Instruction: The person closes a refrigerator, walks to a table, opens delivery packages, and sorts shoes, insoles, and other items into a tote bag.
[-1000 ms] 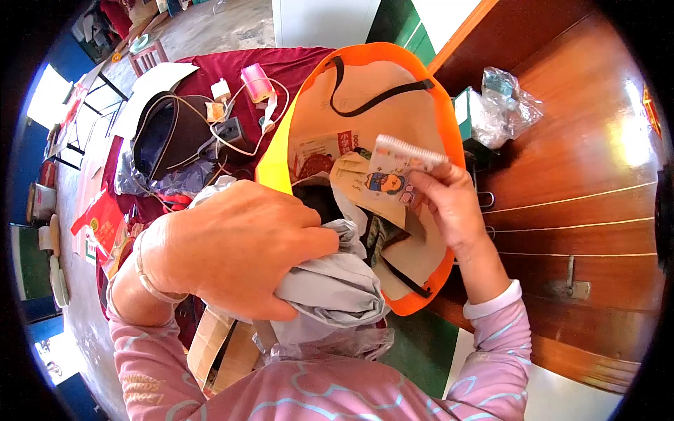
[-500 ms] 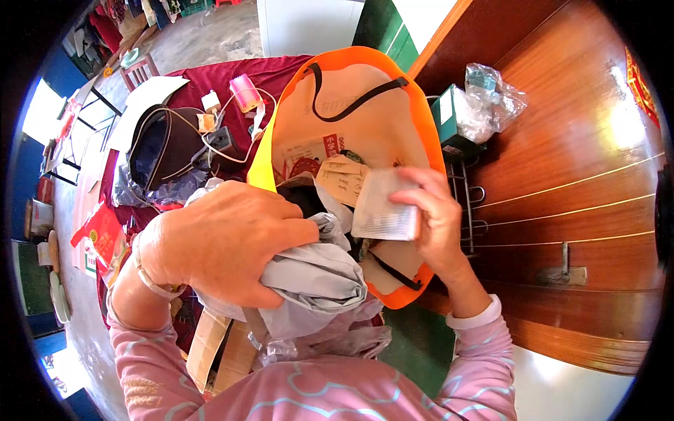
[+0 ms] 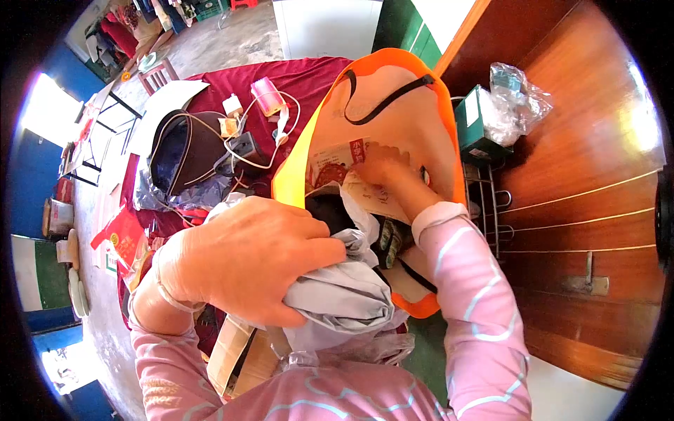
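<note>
My left hand (image 3: pixel 256 259) is closed around the bunched top of a grey plastic bag (image 3: pixel 344 295), near the front of a large orange-rimmed tote bag (image 3: pixel 451 140). My right hand (image 3: pixel 386 175) reaches down inside the tote, its fingers largely hidden, so whether it holds anything cannot be seen. Beside that hand lie a tan paper packet (image 3: pixel 375 198) and a printed sheet with a red label (image 3: pixel 330 158). Something dark and patterned (image 3: pixel 390 242) shows lower in the tote. The tote's black strap (image 3: pixel 382 109) hangs against its far inner wall.
On the dark red cloth (image 3: pixel 309 74) left of the tote lie a dark open pouch (image 3: pixel 172 151), cables, and a pink roll (image 3: pixel 267 95). A green box (image 3: pixel 481 126) with clear plastic stands right, by a wooden door (image 3: pixel 576 175). A cardboard box (image 3: pixel 242 354) sits near my body.
My right hand has moved left and deeper into the tote. The translucent ridged plastic box it held is out of sight. My left hand keeps its grip on the grey bag.
</note>
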Tool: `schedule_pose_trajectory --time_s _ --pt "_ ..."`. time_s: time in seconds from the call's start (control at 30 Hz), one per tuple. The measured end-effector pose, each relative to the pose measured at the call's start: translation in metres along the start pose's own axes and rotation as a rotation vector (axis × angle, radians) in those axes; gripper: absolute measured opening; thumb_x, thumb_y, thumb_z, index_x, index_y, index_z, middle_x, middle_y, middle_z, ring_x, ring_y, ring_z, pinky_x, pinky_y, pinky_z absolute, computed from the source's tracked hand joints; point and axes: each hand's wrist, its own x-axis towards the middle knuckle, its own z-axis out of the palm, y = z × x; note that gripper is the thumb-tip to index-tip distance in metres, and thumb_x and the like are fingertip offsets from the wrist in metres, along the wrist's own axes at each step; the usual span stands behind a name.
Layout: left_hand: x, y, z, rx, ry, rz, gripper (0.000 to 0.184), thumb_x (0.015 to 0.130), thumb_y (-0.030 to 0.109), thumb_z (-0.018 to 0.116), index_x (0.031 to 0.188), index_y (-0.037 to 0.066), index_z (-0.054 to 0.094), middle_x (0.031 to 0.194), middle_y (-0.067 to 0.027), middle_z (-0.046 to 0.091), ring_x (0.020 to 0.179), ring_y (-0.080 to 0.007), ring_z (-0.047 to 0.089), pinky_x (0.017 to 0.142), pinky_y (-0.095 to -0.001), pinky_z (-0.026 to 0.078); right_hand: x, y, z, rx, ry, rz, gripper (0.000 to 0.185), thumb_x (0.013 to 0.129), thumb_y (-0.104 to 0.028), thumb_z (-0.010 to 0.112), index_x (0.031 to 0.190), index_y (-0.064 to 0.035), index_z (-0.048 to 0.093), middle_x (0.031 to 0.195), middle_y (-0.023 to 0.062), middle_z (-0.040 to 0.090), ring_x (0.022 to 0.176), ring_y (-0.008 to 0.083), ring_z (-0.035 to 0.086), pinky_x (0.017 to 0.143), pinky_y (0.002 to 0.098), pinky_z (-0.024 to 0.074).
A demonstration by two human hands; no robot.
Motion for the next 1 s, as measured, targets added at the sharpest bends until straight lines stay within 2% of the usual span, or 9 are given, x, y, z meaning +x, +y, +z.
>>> schedule_pose_trajectory --time_s 0.1,0.2,0.3,0.5,0.6,0.7,0.8,0.9,1.0 --pt "-0.001 -0.005 0.002 0.005 0.035 0.042 0.051 0.052 0.03 0.074 0.093 0.007 0.056 0.08 -0.0089 0.056 0.073 -0.0306 0.058 0.061 -0.0384 0.046 0.016 0.017 0.026 0.186 0.007 0.155 0.059 0.078 -0.044 0.055 0.118 -0.0015 0.051 0.113 0.02 0.058 0.106 0.0319 0.055 0.088 0.0425 0.0415" --pt "-0.003 -0.007 0.003 -0.006 0.053 0.058 0.052 0.051 0.031 0.074 0.093 0.006 0.056 0.08 -0.0087 0.056 0.073 -0.0301 0.058 0.061 -0.0381 0.046 0.028 0.049 0.04 0.409 -0.04 -0.027 0.053 0.08 -0.045 0.051 0.107 -0.0004 0.059 0.108 0.022 0.059 0.1 0.03 0.058 0.085 0.0391 0.0428" --pt "0.0 -0.008 0.003 -0.013 0.036 0.068 0.052 0.051 0.032 0.074 0.093 0.006 0.056 0.08 -0.0089 0.056 0.073 -0.0298 0.058 0.062 -0.0377 0.046 0.037 0.075 0.055 0.52 -0.127 -0.273 0.044 0.079 -0.038 0.056 0.098 0.0014 0.063 0.101 0.0219 0.061 0.09 0.0268 0.06 0.08 0.0349 0.045" --pt "0.004 -0.008 0.002 -0.007 0.003 0.073 0.052 0.051 0.032 0.074 0.093 0.006 0.056 0.081 -0.0089 0.057 0.073 -0.0297 0.058 0.062 -0.0373 0.047 0.054 0.087 0.073 0.802 -0.054 0.029 0.032 0.078 -0.025 0.06 0.096 0.0019 0.063 0.093 0.017 0.063 0.085 0.0217 0.059 0.077 0.0314 0.0452" --pt "0.005 -0.007 0.001 -0.008 -0.006 0.068 0.053 0.051 0.032 0.074 0.093 0.006 0.056 0.082 -0.0086 0.057 0.073 -0.0296 0.058 0.062 -0.0373 0.047 0.045 0.08 0.066 0.665 0.038 -0.057 0.035 0.074 -0.025 0.063 0.093 0.0037 0.061 0.092 0.0204 0.062 0.087 0.0279 0.06 0.08 0.0342 0.0459" --pt "0.004 -0.007 0.001 -0.01 -0.006 0.07 0.053 0.051 0.033 0.074 0.093 0.006 0.056 0.082 -0.0084 0.057 0.074 -0.0295 0.058 0.062 -0.0375 0.047 0.054 0.08 0.075 0.837 -0.023 -0.225 0.031 0.073 -0.024 0.063 0.091 0.0018 0.062 0.086 0.0166 0.063 0.082 0.0244 0.06 0.077 0.0343 0.0459" --pt "0.004 -0.008 0.002 -0.018 0.002 0.081 0.053 0.052 0.033 0.074 0.093 0.006 0.056 0.082 -0.0083 0.057 0.074 -0.0292 0.058 0.062 -0.0377 0.047 0.063 0.083 0.076 0.796 -0.178 -0.255 0.026 0.075 -0.02 0.064 0.091 0.001 0.061 0.084 0.0138 0.062 0.077 0.0209 0.059 0.074 0.0332 0.0459" --pt "0.004 -0.009 0.002 -0.024 -0.002 0.084 0.052 0.052 0.033 0.074 0.093 0.006 0.056 0.083 -0.0082 0.057 0.073 -0.0292 0.058 0.062 -0.0377 0.046 0.062 0.078 0.079 0.918 -0.223 -0.238 0.023 0.079 -0.016 0.061 0.094 0.0019 0.061 0.089 0.0153 0.063 0.077 0.0201 0.059 0.072 0.0319 0.0458" --pt "0.005 -0.009 0.001 -0.023 -0.007 0.083 0.052 0.053 0.034 0.074 0.093 0.006 0.055 0.082 -0.008 0.057 0.072 -0.0293 0.058 0.061 -0.0376 0.046 0.048 0.072 0.068 0.908 -0.035 -0.291 0.021 0.083 -0.013 0.057 0.095 0.0043 0.06 0.091 0.0166 0.063 0.08 0.022 0.061 0.071 0.0318 0.0465"
